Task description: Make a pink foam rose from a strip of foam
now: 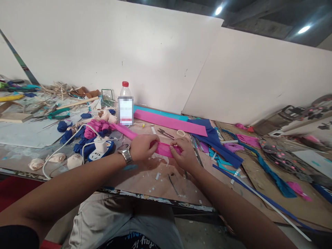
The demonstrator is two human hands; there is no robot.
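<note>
A strip of pink crepe paper (pixel 164 149) stretches between my two hands, low over the worktable. My left hand (pixel 144 147), with a metal watch at the wrist, pinches its left part; a length of pink trails from there up and left. At the strip's right end my right hand (pixel 183 152) grips it between thumb and fingers, where the paper looks bunched. Just beyond the hands lie a pair of tweezers or small scissors (pixel 166 134) and a pale tape ring (pixel 181 133). Farther back rests a long folded pink paper band (pixel 171 123).
A red-capped bottle (pixel 125 90) stands near the white wall. To the left are a power strip (pixel 101 152) with white cables, bunched pink and blue paper flowers (pixel 95 128) and green-handled pliers (pixel 59 112). Blue paper (pixel 218 141) and a white rod (pixel 275 204) lie on the right.
</note>
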